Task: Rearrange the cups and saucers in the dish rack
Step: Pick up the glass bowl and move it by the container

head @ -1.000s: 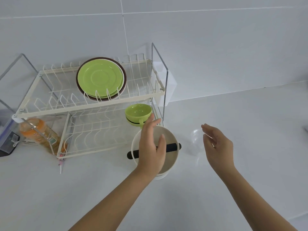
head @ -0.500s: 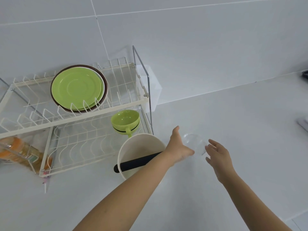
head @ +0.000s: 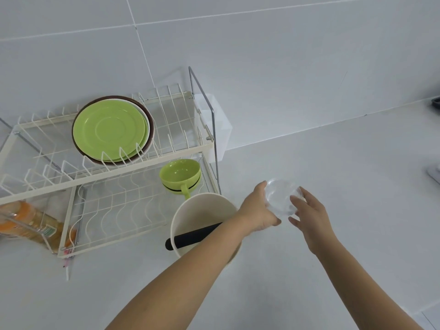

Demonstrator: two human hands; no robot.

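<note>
A clear glass cup (head: 281,196) sits on the white counter to the right of the rack. My left hand (head: 258,210) reaches across and curls round its left side, thumb above and fingers below. My right hand (head: 307,210) is beside the cup's right edge with relaxed fingers, the fingertips touching or nearly touching the glass. The white two-tier wire dish rack (head: 152,160) holds green saucers (head: 109,132) upright on its top tier, with white and brown ones behind. On the lower tier's right end, a green cup (head: 181,175) is stacked on a dark cup.
A white pot (head: 202,210) with a black handle (head: 190,236) stands just in front of the rack, under my left forearm. An orange bottle (head: 26,220) lies at the rack's left end. A white holder (head: 219,129) hangs on the rack's right side. Dark objects lie at the far right edge.
My left hand moved from over the white pot to the right and closed round the clear cup. My right hand came up to the cup's other side. The view shifted right.
</note>
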